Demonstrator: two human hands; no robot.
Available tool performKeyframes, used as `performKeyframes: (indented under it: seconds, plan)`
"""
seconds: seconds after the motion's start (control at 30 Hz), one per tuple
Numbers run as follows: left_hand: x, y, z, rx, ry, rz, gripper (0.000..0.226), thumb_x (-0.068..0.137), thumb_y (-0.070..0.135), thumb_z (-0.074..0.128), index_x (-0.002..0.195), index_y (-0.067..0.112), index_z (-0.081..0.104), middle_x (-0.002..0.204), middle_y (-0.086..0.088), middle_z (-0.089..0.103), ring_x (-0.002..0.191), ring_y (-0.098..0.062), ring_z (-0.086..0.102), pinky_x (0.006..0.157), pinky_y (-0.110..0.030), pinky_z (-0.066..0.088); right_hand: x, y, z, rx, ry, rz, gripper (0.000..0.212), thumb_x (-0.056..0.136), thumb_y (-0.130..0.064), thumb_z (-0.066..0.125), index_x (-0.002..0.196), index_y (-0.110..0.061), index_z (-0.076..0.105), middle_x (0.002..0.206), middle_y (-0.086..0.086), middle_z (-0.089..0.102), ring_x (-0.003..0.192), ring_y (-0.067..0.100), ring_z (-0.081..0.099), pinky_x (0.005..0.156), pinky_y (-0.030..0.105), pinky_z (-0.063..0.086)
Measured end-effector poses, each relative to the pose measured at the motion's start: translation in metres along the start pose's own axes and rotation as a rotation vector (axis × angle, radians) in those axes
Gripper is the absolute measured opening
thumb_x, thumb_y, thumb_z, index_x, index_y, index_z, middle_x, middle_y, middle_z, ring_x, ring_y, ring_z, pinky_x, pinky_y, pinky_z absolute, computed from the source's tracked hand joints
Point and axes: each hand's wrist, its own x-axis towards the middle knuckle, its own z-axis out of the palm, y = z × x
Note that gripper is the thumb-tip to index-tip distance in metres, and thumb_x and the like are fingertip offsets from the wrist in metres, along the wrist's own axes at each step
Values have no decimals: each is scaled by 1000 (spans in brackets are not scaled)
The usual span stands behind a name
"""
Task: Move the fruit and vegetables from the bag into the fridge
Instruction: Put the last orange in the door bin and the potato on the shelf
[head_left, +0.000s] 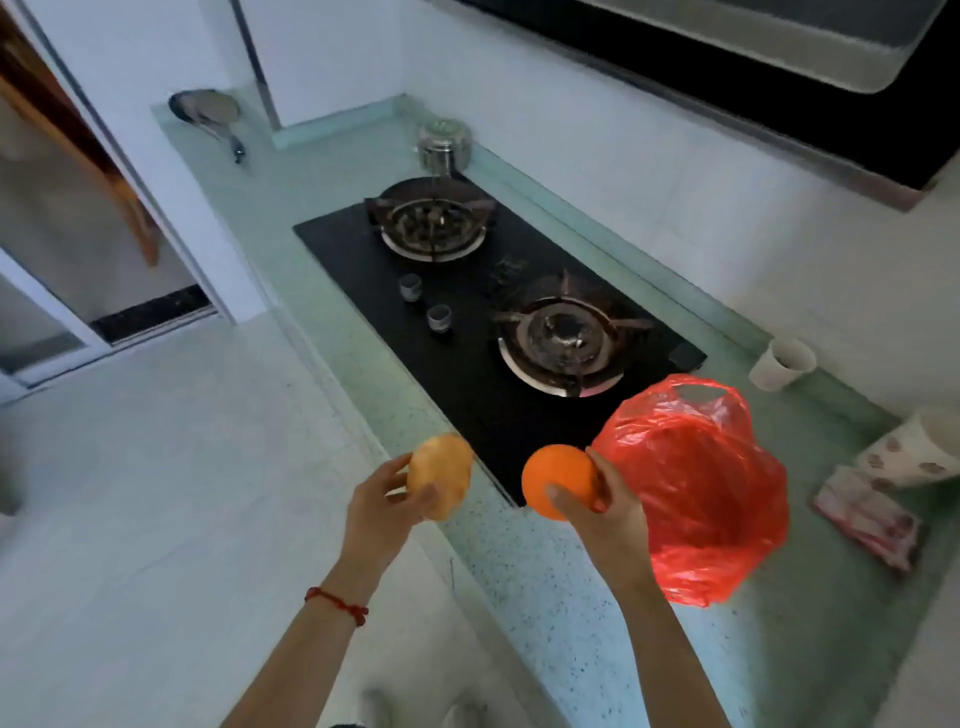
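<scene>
Nearest the camera, two bare forearms reach up from the bottom edge, the left one wearing a thin red string bracelet (337, 604) at the wrist. The left hand (379, 512) has its fingers wrapped around a pale yellow-tan, oblong vegetable that looks like a potato (440, 475), held out over the near edge of the counter. The right hand (605, 514) grips a round, bright orange fruit (558, 480), thumb across its near face and fingers behind it. Both pieces are in the air, apart from one another, and neither touches the counter.

Just right of the orange fruit, the crumpled red plastic bag (706, 499) sits open on the speckled green countertop (571, 623); what remains inside it cannot be made out. Beyond the hands lies a black glass two-burner gas hob (467, 358), with a lidded steel pot (445, 144) at the far end and a white paper cup (782, 364) to the right. The fridge is not in view.

With both hands full, the likely trouble is opening the fridge door: no finger is free, and shifting one piece to free a hand could loosen the hold. The potato is smooth and held mostly by the fingertips, so it could slip to the tiled floor (156, 493) on the left. The light bag, left unweighted, may slump or slide.
</scene>
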Motion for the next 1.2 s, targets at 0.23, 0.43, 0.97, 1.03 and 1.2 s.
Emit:
performKeyframes:
  seconds: [0.23, 0.43, 0.97, 1.03, 1.2]
  plan:
    - [-26, -33, -80, -140, 248, -84, 80, 45, 49, 73, 117, 14, 58, 94, -2, 66, 83, -20, 67, 75, -43, 57, -11, -26, 77, -16, -282, -72, 86, 52, -53, 70, 131, -31, 45, 122, -7, 48, 110, 16, 49, 88, 32, 43]
    - [-56, -72, -150, -196, 446, -127, 65, 60, 36, 74, 120, 14, 58, 102, -8, 66, 88, -24, 66, 77, -46, 57, -43, -45, 151, -88, -478, -155, 86, 53, -52, 73, 131, -25, 47, 129, -1, 52, 114, 18, 50, 89, 32, 43]
    - [-175, -168, -345, -420, 906, -190, 49, 74, 21, 75, 119, 15, 57, 100, -5, 64, 83, -17, 66, 77, -41, 56, -202, -97, 358, -210, -957, -336, 80, 57, -45, 71, 131, -29, 45, 130, -2, 50, 109, 15, 49, 84, 27, 41]
    - [-189, -181, -369, -452, 950, -192, 45, 76, 17, 72, 119, 15, 57, 99, -5, 64, 82, -16, 65, 76, -40, 56, -224, -101, 383, -216, -999, -361, 78, 59, -43, 73, 131, -28, 46, 130, -3, 49, 109, 14, 48, 83, 27, 41]
    - [-222, -207, -421, -482, 1071, -207, 44, 76, 17, 72, 118, 17, 58, 100, -6, 64, 83, -17, 66, 77, -40, 55, -274, -110, 442, -239, -1102, -410, 67, 72, -26, 77, 131, -27, 46, 134, 0, 49, 112, 15, 48, 89, 29, 42]
